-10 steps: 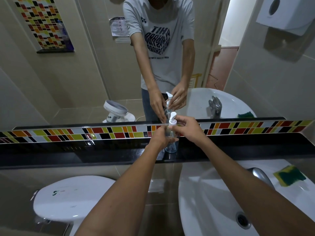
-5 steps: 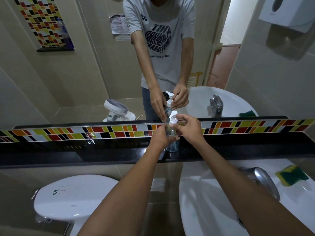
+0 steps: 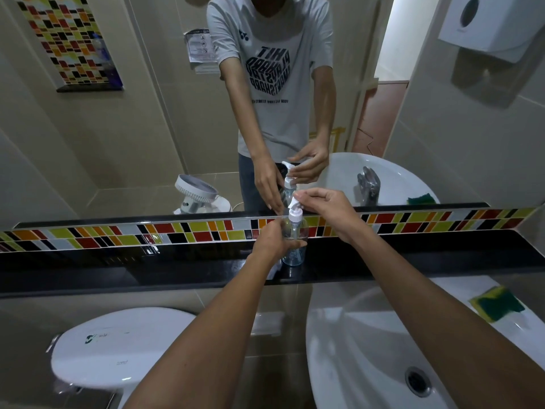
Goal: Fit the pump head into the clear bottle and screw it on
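Note:
A small clear bottle (image 3: 294, 255) stands upright on the black ledge (image 3: 118, 270) below the mirror. My left hand (image 3: 272, 237) is wrapped around its body. A white pump head (image 3: 295, 212) sits in the bottle's neck, its collar down on the neck. My right hand (image 3: 327, 209) pinches the pump's nozzle top from the right with its fingertips. The mirror above shows the same bottle, pump and both hands in reflection.
A white sink (image 3: 368, 349) with a drain (image 3: 417, 380) lies below right, a green-and-yellow sponge (image 3: 497, 304) on its rim. A white toilet lid (image 3: 118, 349) sits lower left. A colourful tile strip (image 3: 147, 234) runs behind the ledge. A paper dispenser (image 3: 489, 22) hangs upper right.
My right hand has shifted up from the pump's collar to its nozzle top, and the nozzle has turned. My left hand keeps its hold on the bottle.

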